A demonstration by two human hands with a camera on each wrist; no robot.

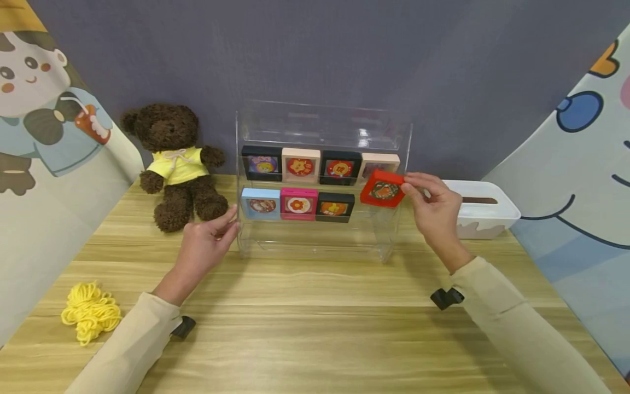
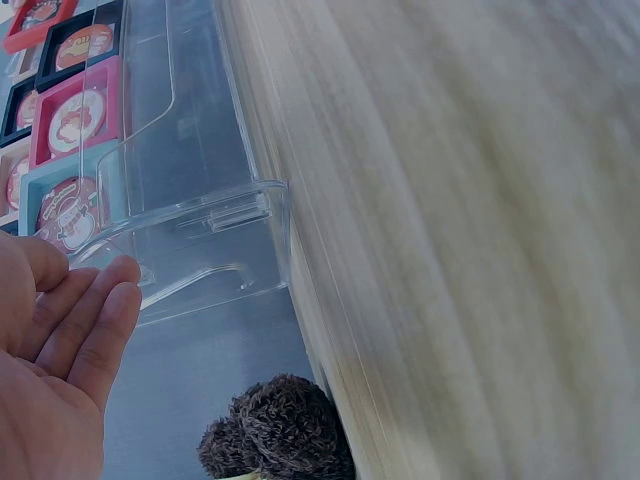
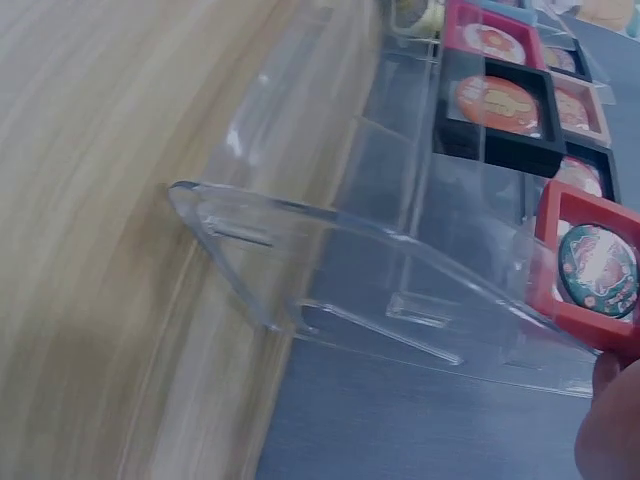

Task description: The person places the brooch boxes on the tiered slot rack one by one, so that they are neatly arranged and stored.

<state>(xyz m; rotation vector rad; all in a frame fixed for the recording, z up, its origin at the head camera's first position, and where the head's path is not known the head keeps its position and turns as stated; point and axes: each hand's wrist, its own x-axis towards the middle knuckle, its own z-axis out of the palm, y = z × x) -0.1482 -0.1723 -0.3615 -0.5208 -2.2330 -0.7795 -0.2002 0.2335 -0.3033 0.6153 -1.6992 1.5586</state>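
My right hand (image 1: 433,210) pinches the right side of a red square frame (image 1: 383,189) with a round green badge inside. The red frame is tilted, in front of the right end of the lower row on a clear tiered display stand (image 1: 325,126). My left hand (image 1: 209,249) pinches the stand's left side edge between thumb and fingers. In the lower row stand a light blue frame (image 1: 261,204), a pink frame (image 1: 298,204) and a black frame (image 1: 336,207). Black and cream frames fill the row above; the red frame partly covers its right-hand cream frame (image 1: 380,164).
A brown teddy bear (image 1: 174,164) in a yellow shirt sits left of the stand. Yellow yarn (image 1: 91,313) lies at the front left of the wooden table (image 1: 305,334). A white tissue box (image 1: 487,213) stands to the right, close to my right hand.
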